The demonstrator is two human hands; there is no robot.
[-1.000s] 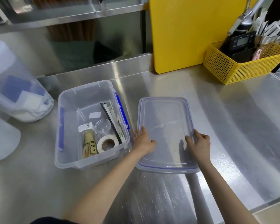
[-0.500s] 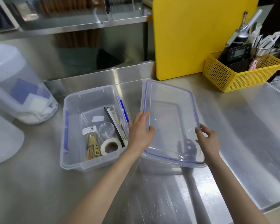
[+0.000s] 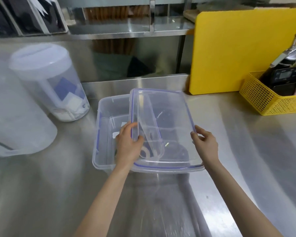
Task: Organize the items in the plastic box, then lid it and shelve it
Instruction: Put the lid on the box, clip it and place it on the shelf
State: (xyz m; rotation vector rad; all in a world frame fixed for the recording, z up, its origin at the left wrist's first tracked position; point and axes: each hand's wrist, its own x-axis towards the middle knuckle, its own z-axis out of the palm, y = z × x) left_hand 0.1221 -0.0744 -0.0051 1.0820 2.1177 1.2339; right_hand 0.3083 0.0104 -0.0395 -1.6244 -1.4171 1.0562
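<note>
Two bare hands held a clear plastic lid (image 3: 162,117) with a blue seal, one on each long side. A second earlier that lid had lain flat on the steel counter (image 3: 246,151) to the right of the box; half a second earlier it had been lifted and tipped up. At this moment it had travelled left and hung over the right part of the clear plastic box (image 3: 108,134), overlapping it but not yet squared up, with the box's left part still uncovered.

The left hand (image 3: 128,144) pinched the lid's left edge, its fingers closed narrowly around the rim. The right hand (image 3: 205,144) gripped the right edge the same way.

Through the lid, a roll of tape (image 3: 146,153) and other small items were blurred, so their arrangement could not be read with confidence; they seemed to sit on the box floor.

As a judgement, sorting appeared finished and lidding had begun. Next would come sliding the lid left, aligning corners and pressing down. A yellow basket (image 3: 266,100) stood well apart at the right.
</note>
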